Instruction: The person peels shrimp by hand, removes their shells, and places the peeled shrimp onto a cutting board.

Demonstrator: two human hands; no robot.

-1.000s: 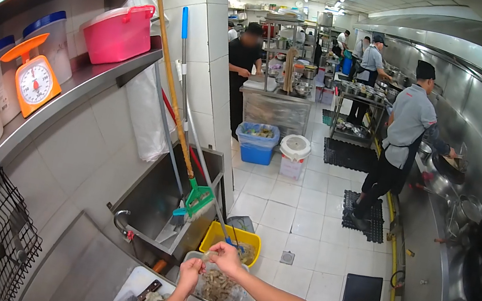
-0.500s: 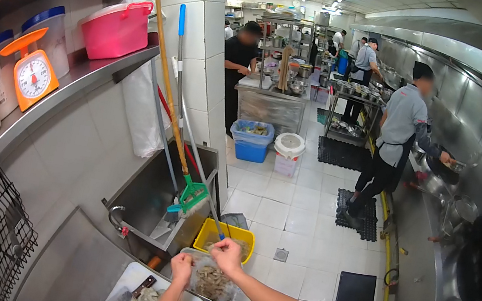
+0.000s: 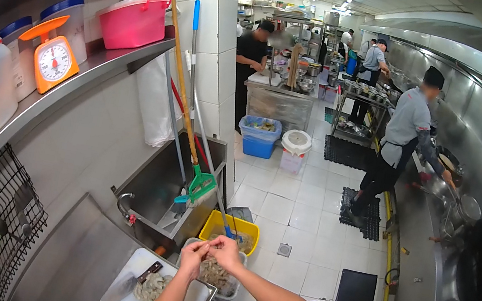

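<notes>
My left hand [image 3: 192, 260] and my right hand [image 3: 226, 254] meet at the fingertips, both with fingers pinched. Whatever lies between them is too small to make out. Below them is a clear plastic tub [image 3: 237, 286] of greyish-brown shrimp [image 3: 217, 275], partly covered by my hands. Left of my left forearm, a white cutting board [image 3: 124, 265] bears a pile of pale peeled shrimp [image 3: 149, 290]. A cleaver [image 3: 123, 288] with a dark handle lies beside that pile, blade flat on the board.
Beyond the tub stands a yellow bin [image 3: 252, 243], with a mop handle reaching down beside it. A steel sink [image 3: 145, 182] and a loaded shelf [image 3: 91, 69] line the left wall. Co-workers stand farther off, one [image 3: 406, 125] at the right-hand stoves.
My hands have come together from slightly apart, the right one moving left. The view has shifted a little. At the stoves, the co-worker's arm now reaches lower and nearer.
</notes>
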